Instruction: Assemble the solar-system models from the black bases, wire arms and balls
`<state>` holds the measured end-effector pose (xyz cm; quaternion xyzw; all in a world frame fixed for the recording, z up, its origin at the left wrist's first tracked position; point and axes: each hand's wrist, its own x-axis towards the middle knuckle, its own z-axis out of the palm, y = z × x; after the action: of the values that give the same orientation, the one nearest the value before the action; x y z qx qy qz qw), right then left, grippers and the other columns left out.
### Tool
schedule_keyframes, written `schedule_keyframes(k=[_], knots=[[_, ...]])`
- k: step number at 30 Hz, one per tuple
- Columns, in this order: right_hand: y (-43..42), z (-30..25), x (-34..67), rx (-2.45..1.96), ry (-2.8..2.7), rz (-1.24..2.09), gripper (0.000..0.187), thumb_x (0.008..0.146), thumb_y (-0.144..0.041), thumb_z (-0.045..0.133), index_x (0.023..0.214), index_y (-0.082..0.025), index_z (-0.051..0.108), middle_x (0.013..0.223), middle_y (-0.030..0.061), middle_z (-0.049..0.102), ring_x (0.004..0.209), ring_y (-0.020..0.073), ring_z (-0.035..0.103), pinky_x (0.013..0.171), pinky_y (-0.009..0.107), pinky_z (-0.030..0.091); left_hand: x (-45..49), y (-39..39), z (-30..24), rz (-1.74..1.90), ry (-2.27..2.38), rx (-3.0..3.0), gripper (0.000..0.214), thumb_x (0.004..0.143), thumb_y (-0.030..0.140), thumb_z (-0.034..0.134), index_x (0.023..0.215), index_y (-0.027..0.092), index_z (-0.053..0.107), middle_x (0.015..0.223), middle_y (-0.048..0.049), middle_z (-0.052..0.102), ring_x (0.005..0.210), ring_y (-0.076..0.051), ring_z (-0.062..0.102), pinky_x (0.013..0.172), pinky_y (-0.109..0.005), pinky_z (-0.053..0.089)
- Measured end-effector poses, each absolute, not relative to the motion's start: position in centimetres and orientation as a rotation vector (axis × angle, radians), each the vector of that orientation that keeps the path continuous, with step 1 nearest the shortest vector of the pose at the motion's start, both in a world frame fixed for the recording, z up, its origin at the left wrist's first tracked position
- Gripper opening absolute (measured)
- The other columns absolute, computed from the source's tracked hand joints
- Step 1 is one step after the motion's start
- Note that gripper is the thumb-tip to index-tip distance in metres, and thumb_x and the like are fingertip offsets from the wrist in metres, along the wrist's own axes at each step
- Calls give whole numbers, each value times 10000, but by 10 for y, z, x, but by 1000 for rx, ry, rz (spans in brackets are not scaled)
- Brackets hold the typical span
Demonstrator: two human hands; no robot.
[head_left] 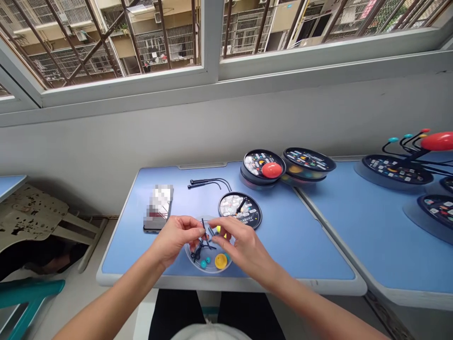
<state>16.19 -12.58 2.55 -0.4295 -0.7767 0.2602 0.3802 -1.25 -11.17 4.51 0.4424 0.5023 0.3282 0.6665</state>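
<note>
Over a clear round bowl (191, 265) my left hand (180, 236) pinches a thin black plastic rod (204, 225) between thumb and finger. Just to its right is my right hand (237, 238), thumb and forefinger apart, with no object visibly gripped. Inside the bowl lie black plastic pieces (197, 254), small teal balls (204, 263) and a yellow ball (221, 261). Some of the bowl's contents are hidden behind my fingers. Beyond my right hand, a black printed disc (255, 213) lies flat, with a short black post (241, 205) standing on it.
Long curved black rods (208, 181) lie toward the back of the blue desk (283, 245). A phone (158, 208) is on the left. A red ball (271, 170) rests on a lidded round container (255, 160), beside another container (309, 160). An assembled planet model (396, 167) occupies the right-hand desk.
</note>
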Motion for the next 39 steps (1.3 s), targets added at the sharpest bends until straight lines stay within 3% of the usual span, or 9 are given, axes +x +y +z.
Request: schedule_keyframes(k=[6,11,16,20,25,32,39], knots=[[-129,17,155,-978,-1951,560,196,813,-136,554,997,-204,555,807,26,631,691,167,549,627,290,460,0,-120,42,847,1035,777,213,565,279,766,627,113,648,539,7,544,501,-62,445,485,-190,336],[-128,12,154,-881,-1947,437,217,896,-165,430,1083,-176,542,889,77,647,772,188,572,691,323,471,5,-117,46,862,1053,816,198,569,284,755,596,121,646,546,11,537,499,-57,399,493,-201,318],[-128,21,168,-1125,-1714,775,228,899,-269,421,982,-190,619,832,58,676,686,167,597,623,290,492,-1,-108,49,707,1381,1408,111,662,226,626,709,149,691,658,-24,619,587,-126,491,570,-254,378],[-125,28,187,-1303,-1501,1084,251,857,-354,476,910,-183,652,757,36,675,581,143,554,526,257,470,-6,-103,42,345,1578,2033,197,718,147,521,758,186,709,735,-44,630,726,-188,539,652,-286,396],[-126,28,196,-1362,-1649,879,155,814,-249,521,798,-186,662,704,22,659,624,157,562,575,268,441,0,-102,34,128,1510,2308,249,754,120,500,869,203,704,814,-64,630,827,-219,540,673,-294,408],[-125,15,179,-1113,-2227,506,215,775,-51,495,654,-182,614,589,26,604,633,170,491,569,271,392,8,-101,37,-212,1520,2570,197,753,163,523,641,129,681,716,-131,606,788,-273,525,607,-332,389],[-118,23,177,-1269,-1981,782,139,777,-128,525,683,-188,608,619,1,586,621,146,521,573,258,406,20,-106,28,-213,1485,2604,179,711,84,515,636,103,677,682,-172,639,763,-298,562,681,-390,383]])
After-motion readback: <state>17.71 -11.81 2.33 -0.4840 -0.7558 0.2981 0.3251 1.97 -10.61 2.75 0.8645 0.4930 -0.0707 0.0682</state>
